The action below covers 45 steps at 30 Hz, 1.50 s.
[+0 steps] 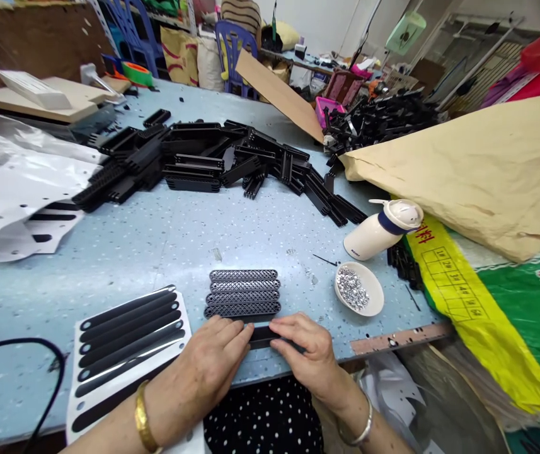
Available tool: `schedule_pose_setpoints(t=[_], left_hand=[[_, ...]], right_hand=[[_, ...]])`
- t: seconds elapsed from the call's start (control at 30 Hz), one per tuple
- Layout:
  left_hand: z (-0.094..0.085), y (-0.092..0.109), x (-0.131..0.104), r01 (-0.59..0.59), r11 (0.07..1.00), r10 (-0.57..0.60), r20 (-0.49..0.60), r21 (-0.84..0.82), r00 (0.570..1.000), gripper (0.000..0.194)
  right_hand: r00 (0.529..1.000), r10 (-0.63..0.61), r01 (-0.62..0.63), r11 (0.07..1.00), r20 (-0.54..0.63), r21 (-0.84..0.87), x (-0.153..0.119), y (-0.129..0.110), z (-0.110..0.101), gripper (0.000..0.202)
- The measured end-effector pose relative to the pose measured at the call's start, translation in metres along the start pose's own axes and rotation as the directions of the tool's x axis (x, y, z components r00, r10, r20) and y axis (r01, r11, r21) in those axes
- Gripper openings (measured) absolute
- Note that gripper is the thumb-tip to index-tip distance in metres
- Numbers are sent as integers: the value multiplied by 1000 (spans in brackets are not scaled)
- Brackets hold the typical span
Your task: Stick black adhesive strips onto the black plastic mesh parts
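Near the table's front edge, a short black strip [261, 337] lies between my two hands. My left hand [215, 353] has its fingers closed on the strip's left end, and my right hand [308, 350] grips the right end between thumb and fingers. Just beyond them, several dark lattice-patterned bars [243, 296] lie side by side. To the left is a white sheet [179, 315] bearing several long black strips with rounded ends [130, 325]; my left forearm crosses over its lower part.
A white bowl [374, 291] of small shiny pieces and a cream bottle [368, 236] stand to the right. Black parts [194, 164] are heaped across the back. White sheeting [9, 189] lies left, brown paper [468, 164] and a yellow-green sack [468, 302] right.
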<state>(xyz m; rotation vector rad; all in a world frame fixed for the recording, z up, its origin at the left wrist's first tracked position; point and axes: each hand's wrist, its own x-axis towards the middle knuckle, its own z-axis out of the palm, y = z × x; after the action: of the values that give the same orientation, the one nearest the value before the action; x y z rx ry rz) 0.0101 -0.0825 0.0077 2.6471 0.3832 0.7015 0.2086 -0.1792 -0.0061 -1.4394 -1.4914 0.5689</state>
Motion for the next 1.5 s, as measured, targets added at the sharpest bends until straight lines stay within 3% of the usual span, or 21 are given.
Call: schedule_pose_setpoints(t=[0.47,0.63,0.87,1.0,1.17,1.5], left_hand=[[16,-2,-13,-44,998,48,-76,54,996,47],[14,0,-12,-48,998,53,-103,48,993,44],[7,4,-8,9,999,-7,-48,42,999,47],[8,3,-6,-7,996,4,22,94,1000,47],[16,0,-8,-17,994,8,81,106,997,53],[9,6,0,-34,993,35,-6,109,999,45]], right_hand=[[992,-112,105,989,-63,-107,-2,-5,3,33],[993,-87,82,995,-76,-64,-4,-4,4,31],[994,89,-87,995,-61,40,-7,-3,-1,44],[998,41,-39,999,-45,34,-7,-1,0,31],[999,-21,22,999,-32,28,-4,-2,2,31],[995,62,-49,986,-80,157,-5,0,5,26]])
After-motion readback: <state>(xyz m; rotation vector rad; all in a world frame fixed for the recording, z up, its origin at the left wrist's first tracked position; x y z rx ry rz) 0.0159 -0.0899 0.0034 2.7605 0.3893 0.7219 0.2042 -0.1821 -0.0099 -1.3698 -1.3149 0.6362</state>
